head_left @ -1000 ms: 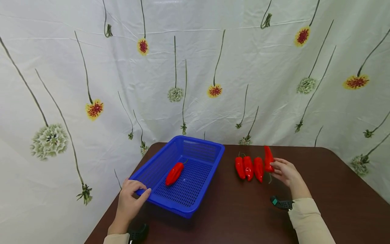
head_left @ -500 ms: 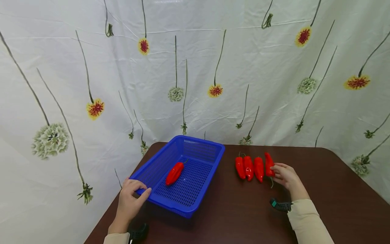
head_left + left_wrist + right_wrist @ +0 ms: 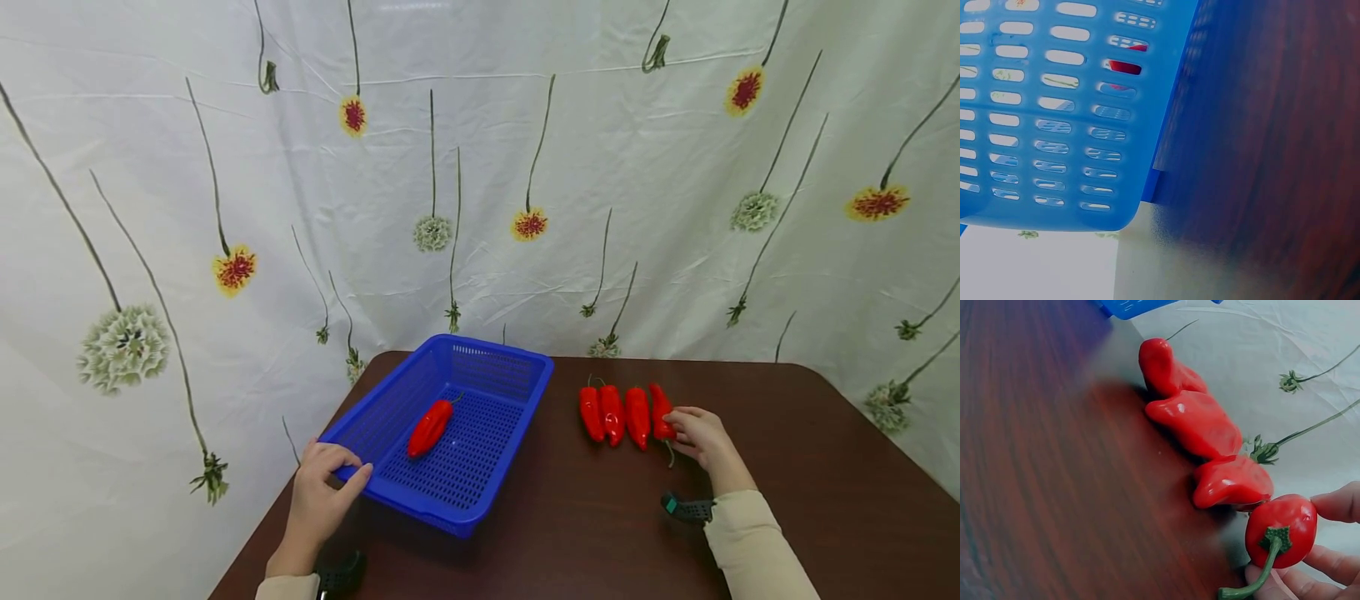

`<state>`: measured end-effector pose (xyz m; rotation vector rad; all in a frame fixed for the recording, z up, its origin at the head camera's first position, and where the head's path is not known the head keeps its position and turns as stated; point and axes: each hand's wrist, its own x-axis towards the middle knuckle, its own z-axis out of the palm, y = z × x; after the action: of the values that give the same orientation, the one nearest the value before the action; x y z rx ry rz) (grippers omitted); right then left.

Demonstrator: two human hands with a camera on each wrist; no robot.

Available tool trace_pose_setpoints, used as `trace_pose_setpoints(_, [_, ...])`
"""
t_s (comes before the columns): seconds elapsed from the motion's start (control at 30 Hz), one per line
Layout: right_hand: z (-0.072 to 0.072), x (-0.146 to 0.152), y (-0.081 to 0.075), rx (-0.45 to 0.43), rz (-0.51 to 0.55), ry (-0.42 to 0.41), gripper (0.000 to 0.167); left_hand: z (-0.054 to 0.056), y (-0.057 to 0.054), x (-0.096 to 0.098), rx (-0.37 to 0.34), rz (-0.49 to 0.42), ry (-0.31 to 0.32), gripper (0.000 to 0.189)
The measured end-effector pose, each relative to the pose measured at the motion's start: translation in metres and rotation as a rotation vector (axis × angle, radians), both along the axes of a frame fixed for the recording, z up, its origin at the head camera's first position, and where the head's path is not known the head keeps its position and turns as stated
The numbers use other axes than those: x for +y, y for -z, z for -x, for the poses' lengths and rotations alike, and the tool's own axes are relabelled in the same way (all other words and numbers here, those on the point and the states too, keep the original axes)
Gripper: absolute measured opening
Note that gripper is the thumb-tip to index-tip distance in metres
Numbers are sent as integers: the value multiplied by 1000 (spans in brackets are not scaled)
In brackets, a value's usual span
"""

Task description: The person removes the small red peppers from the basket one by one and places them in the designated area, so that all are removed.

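Observation:
My left hand (image 3: 321, 492) grips the near left corner of a blue plastic basket (image 3: 491, 475), thumb over the rim. One red pepper (image 3: 431, 428) lies inside the basket, its stem toward the back. At the right, my right hand (image 3: 703, 439) holds another red pepper (image 3: 660, 410) by its stem end, at the right end of a row. In the right wrist view, fingers (image 3: 1338, 503) touch this held pepper (image 3: 1294, 522) on both sides, and its green stem faces the camera. Left of it lie three more red peppers, the nearest one (image 3: 637, 417) a small gap away.
A dark brown table (image 3: 585, 517) carries everything. Behind it hangs a pale cloth (image 3: 480, 275) printed with flowers. The left wrist view is mostly the slotted basket wall (image 3: 1079, 112), with red showing through the slots. Black straps (image 3: 686, 507) circle both wrists.
My right hand has lowered its pepper from above the table to beside the row, shifting slightly toward me. My left hand and the basket have stayed in place.

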<state>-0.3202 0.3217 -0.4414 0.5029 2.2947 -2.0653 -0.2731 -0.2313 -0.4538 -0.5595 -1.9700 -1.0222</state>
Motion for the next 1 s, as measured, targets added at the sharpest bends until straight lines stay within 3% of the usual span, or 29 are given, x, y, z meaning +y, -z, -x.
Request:
trace_pose_setpoints(0.63, [2,-4,-1,-6,-139,-35,53,0,0,1,5,-2,-3,32])
trace_pose_setpoints(1.0, [1,-3,0,18,-166,-35,47,0,0,0,19,-5,9,32])
